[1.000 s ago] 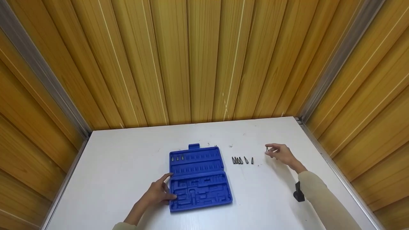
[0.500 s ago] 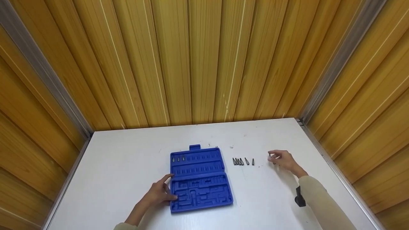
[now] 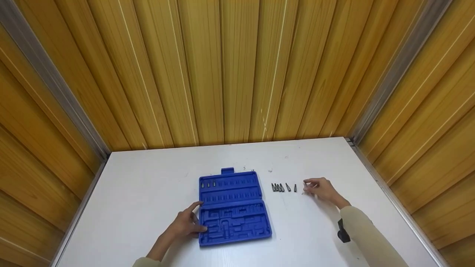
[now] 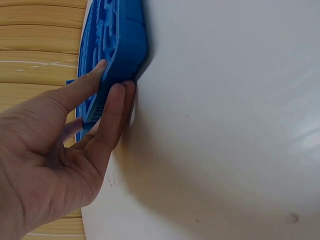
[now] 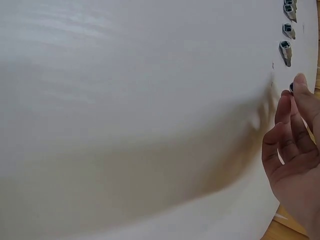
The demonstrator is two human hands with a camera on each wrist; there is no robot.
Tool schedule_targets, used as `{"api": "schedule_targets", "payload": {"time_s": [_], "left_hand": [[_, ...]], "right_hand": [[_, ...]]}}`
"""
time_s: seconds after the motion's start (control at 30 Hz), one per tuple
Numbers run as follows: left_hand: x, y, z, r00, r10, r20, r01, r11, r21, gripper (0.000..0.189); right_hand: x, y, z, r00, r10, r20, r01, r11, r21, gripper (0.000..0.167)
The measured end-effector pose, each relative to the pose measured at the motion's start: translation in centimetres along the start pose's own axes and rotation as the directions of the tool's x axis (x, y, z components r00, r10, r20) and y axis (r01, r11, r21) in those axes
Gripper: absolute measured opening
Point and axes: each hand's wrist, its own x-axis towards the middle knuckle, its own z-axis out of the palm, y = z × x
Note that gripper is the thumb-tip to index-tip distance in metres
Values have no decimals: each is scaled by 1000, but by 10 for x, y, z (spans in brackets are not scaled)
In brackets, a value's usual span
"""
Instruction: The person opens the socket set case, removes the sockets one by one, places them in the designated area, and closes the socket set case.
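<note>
Pinching one small driver bit between thumb and forefinger, the right hand has its other fingers loosely bent; whether that bit touches the table is unclear. The left hand grips the near left edge of the open bit case, thumb on the rim and fingers against the outer wall.

The work looks partway along: three seated bits stand in the left end of the case's top row, while the other slots in that row appear vacant. Right of the case lie a tight cluster of bits, a single bit and an outermost bit, all outside it.

The case seems to be molded blue plastic, two hinged halves with ribbed slots above and angular recesses below. The bits look metallic, dark and tapered, with hollow ends. The white tabletop has a soft sheen and small marks; behind it, wood-grain panels run in vertical ridges.
</note>
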Motion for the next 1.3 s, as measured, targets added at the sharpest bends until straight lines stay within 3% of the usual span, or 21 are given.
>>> {"api": "schedule_targets", "payload": {"time_s": [0.27, 0.4, 0.53, 0.67, 1.03, 1.3], "left_hand": [[1, 4, 1, 999, -32, -2, 32, 999, 0, 93], [2, 4, 3, 998, -58, -8, 58, 998, 13, 93], [2, 4, 3, 999, -49, -10, 50, 999, 16, 92], [2, 4, 3, 999, -41, -10, 41, 999, 3, 93], [0, 3, 1, 999, -39, -17, 39, 999, 27, 93], [0, 3, -1, 999, -32, -13, 32, 999, 30, 92]], "right_hand": [[-1, 1, 12, 1000, 4, 18, -3, 1000, -27, 38], [-1, 0, 14, 999, -44, 31, 45, 998, -31, 37], [1, -2, 13, 996, -70, 60, 72, 996, -44, 37], [3, -5, 7, 993, -44, 108, 48, 998, -27, 40], [20, -26, -2, 984, -113, 135, 118, 992, -32, 34], [37, -51, 21, 976, -147, 159, 152, 988, -22, 34]]}}
